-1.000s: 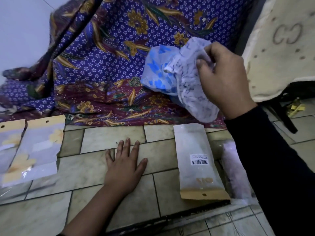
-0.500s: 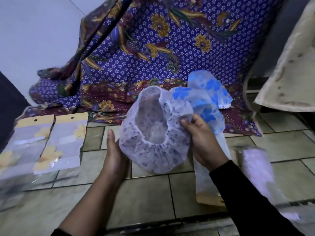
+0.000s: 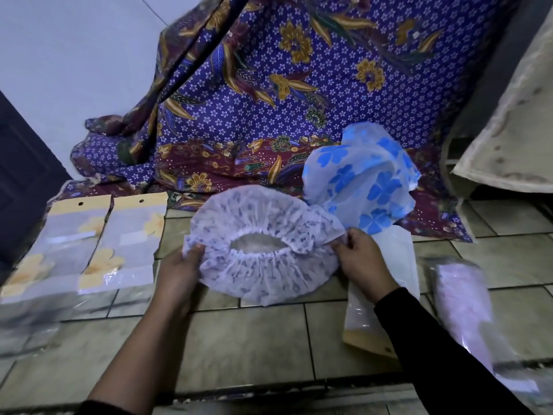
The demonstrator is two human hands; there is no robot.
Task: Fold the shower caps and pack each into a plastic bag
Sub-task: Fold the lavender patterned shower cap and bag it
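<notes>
left hand: fingers curled on left rim of cap. right hand: thumb and fingers pinch the right rim. cap: stretched between my hands, opening up, low over floor. step: spreading it flat for folding, i judge. next: lay down, fold narrow enough for bag under my right wrist.

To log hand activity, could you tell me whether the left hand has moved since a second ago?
Yes. The left hand has lifted off the floor tiles, where it lay flat, and grips the left edge of the shower cap.
</notes>
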